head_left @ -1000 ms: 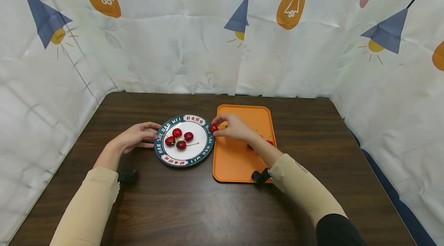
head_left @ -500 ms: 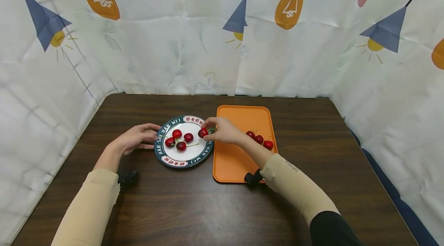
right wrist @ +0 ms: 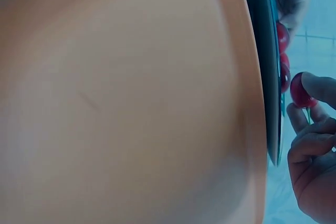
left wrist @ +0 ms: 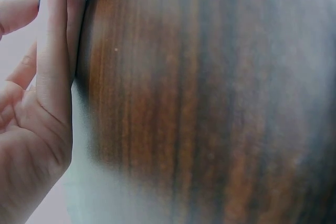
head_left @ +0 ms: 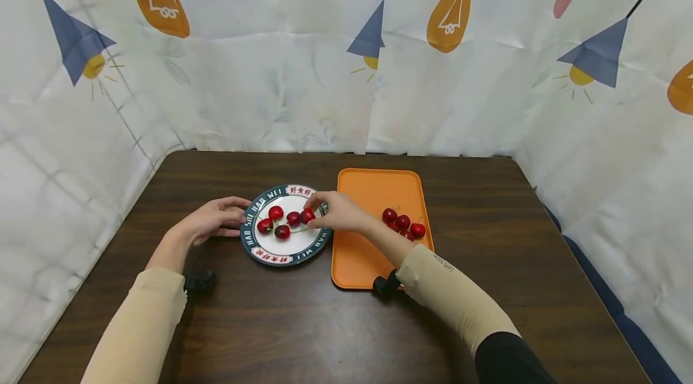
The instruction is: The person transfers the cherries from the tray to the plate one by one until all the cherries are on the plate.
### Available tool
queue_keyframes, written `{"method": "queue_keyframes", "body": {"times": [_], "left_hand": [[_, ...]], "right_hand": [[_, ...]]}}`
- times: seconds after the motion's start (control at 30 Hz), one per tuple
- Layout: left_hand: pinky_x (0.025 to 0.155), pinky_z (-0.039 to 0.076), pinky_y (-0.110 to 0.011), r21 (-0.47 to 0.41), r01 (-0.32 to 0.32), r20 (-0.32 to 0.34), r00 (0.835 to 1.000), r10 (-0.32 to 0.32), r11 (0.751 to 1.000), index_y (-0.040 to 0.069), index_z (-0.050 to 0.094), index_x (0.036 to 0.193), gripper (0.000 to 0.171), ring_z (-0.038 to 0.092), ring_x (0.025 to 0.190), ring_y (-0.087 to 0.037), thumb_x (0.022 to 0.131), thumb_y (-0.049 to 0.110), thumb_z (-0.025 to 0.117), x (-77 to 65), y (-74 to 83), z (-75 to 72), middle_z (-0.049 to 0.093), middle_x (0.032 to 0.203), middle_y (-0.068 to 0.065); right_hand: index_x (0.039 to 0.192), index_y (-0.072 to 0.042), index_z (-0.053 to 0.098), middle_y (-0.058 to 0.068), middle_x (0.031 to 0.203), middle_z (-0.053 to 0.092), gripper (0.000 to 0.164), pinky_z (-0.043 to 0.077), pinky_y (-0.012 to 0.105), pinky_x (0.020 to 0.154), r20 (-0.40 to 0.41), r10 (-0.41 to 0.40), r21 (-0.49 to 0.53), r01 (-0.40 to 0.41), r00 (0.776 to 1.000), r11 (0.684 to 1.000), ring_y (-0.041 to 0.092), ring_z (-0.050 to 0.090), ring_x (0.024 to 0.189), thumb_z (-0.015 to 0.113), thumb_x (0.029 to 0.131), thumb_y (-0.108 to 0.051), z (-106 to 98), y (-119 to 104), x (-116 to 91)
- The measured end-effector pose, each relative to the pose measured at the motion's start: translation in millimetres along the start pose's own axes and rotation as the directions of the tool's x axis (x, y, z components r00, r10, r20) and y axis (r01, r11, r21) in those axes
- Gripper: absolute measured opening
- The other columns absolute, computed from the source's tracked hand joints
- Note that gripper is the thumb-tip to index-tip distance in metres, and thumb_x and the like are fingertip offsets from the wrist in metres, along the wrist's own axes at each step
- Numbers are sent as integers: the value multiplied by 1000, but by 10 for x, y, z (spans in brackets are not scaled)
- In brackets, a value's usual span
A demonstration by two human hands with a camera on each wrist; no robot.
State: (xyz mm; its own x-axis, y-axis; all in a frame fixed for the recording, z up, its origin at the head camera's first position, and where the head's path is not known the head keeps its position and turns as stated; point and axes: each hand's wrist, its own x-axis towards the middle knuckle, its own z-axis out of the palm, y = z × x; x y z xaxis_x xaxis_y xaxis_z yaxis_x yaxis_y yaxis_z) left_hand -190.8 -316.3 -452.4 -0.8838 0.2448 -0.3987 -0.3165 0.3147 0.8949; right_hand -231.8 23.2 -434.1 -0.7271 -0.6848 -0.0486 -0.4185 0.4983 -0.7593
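In the head view, my right hand (head_left: 335, 212) pinches a red cherry (head_left: 307, 216) by its sides, over the right part of a round plate (head_left: 260, 248). The right wrist view shows this cherry (right wrist: 301, 91) between thumb and fingers, its green stem pointing away from the plate; a small gap separates it from the cherries there. Several cherries (head_left: 282, 232) lie grouped on the plate's white centre. At the plate's left rim, my left hand (head_left: 213, 219) touches the edge with fairly straight fingers. The left wrist view has these fingers (left wrist: 52, 51) along the rim.
An orange tray (head_left: 357, 263) stands right of the plate, close to its rim. Several cherries (head_left: 402, 222) lie at the tray's right side, partly behind my right forearm. The dark wooden table (head_left: 260, 324) ends at a patterned curtain (head_left: 243, 89).
My right hand has carried the cherry leftward from the tray side, past the plate's right rim, to the cherries at its centre. The left hand has stayed at the rim.
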Motion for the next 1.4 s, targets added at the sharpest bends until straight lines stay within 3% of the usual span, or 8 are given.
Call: {"method": "queue_keyframes", "body": {"times": [0.23, 0.47, 0.87, 1.2, 1.4], "left_hand": [[90, 59, -39, -1, -6, 5, 1000, 6, 1000, -1, 33, 155, 61, 63, 105, -24, 103, 15, 60, 20, -26, 12, 51, 136, -25], [91, 59, -39, 2, -1, -3, 1000, 1, 1000, -1, 35, 154, 60, 63, 108, -25, 103, 15, 61, -9, -19, -2, 50, 137, -25], [91, 58, -40, -2, -2, 1, 1000, 2, 1000, -1, 34, 154, 60, 64, 108, -26, 103, 15, 60, -9, -16, -10, 52, 135, -24], [91, 59, -40, -5, 2, -6, 1000, -3, 1000, 0, 35, 154, 59, 64, 107, -25, 103, 15, 60, -3, -19, -15, 52, 134, -24], [91, 59, -39, -3, 1, -1, 1000, -1, 1000, 0, 35, 154, 59, 64, 108, -25, 103, 16, 61, -1, -16, -17, 52, 135, -24]], "right_hand": [[119, -13, 69, -2, 110, 68, 34, 48, 30, 94, 19, -1, -14, 1, 1000, 1000, 18, 58, 108, 82, 88, -20, 76, -32, 29], [115, -12, 70, -4, 106, 67, 31, 49, 30, 92, 40, -13, -10, 13, 999, 1000, 15, 58, 105, 82, 87, -18, 137, -107, 98], [114, -11, 70, -5, 106, 68, 29, 48, 21, 92, 83, -28, -27, 30, 996, 999, 11, 60, 105, 82, 87, -16, 256, -178, 208], [117, -14, 72, -6, 110, 70, 36, 48, 27, 95, 56, 3, -146, 5, 998, 989, 14, 60, 108, 84, 87, -29, 163, -181, 143], [122, -11, 70, 2, 117, 70, 39, 48, 30, 97, 53, -3, -133, 10, 999, 991, 17, 59, 110, 82, 88, -28, 56, -118, 91]]}}
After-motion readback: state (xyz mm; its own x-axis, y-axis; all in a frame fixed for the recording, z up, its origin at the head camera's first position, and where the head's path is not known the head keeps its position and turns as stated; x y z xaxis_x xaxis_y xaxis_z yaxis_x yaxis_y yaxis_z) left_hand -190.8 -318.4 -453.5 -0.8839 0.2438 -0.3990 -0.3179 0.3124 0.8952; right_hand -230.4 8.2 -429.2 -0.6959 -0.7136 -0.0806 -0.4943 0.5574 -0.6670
